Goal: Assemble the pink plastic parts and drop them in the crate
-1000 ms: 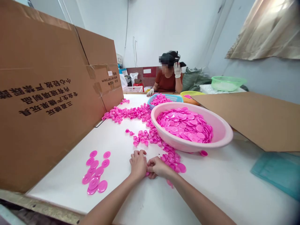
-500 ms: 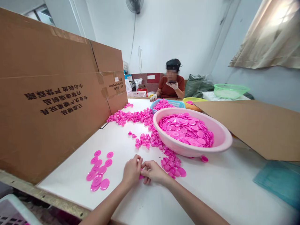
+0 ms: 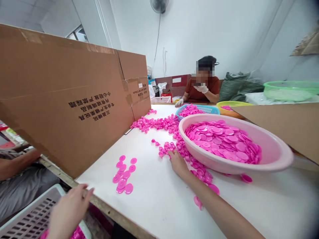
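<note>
My left hand (image 3: 71, 207) is over the white slotted basket (image 3: 58, 191) at the lower left, blurred, with its fingers apart and nothing visible in them. Pink pieces lie in that basket below it. My right hand (image 3: 178, 162) reaches to the near edge of a heap of small pink cups (image 3: 163, 124), its fingertips closed on a small pink cup (image 3: 170, 154). Several flat pink discs (image 3: 129, 188) lie loose on the white table, between my hands. A single pink piece (image 3: 198, 202) lies close to my right forearm.
A pink basin (image 3: 276, 159) full of pink discs stands right of the heap. Behind it are a blue basket (image 3: 211, 109) and a yellow basin (image 3: 236, 104). A tall cardboard box (image 3: 50, 109) edges the left side. A gloved person (image 3: 203, 88) sits opposite; another person's arm (image 3: 20, 162) shows left.
My hands have parted: the left moved down-left over the basket, the right forward to the cups. A pink piece now shows beside my right forearm. The view has turned left.
</note>
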`<state>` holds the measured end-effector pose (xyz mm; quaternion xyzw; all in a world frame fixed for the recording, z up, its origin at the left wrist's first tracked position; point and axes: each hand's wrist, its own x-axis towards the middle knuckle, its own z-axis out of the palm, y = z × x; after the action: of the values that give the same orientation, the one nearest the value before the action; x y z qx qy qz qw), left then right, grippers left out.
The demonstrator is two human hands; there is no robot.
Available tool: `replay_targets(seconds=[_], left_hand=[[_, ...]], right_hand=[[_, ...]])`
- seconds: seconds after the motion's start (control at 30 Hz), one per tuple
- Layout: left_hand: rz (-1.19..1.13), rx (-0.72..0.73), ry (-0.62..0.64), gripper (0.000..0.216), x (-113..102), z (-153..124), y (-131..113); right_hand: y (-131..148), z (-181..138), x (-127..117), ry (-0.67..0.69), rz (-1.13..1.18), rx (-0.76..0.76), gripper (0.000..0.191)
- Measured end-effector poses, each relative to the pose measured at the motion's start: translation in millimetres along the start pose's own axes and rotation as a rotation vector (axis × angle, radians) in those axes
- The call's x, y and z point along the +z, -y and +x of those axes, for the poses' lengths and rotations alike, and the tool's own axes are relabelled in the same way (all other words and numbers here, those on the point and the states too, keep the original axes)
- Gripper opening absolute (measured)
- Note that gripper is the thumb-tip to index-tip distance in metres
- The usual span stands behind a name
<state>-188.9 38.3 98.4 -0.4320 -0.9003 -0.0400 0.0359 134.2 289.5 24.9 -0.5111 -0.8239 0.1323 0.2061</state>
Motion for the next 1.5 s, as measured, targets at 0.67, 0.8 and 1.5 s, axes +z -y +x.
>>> replay_targets(seconds=[0.67, 0.8, 1.5], left_hand=[[0.004, 0.315, -0.098, 0.034, 80, 45, -206], [-0.024, 0.341, 0.027, 0.027, 83, 47, -206], [-0.959, 0.505, 0.243, 0.033, 72, 19, -232]], right_hand=[[24, -86, -8, 0.155, 0.395, 0.089, 0.021], [21, -87, -7, 0.127, 0.437, 0.153, 0.022], [18, -82, 0, 0.175, 0.834, 0.408, 0.029]])
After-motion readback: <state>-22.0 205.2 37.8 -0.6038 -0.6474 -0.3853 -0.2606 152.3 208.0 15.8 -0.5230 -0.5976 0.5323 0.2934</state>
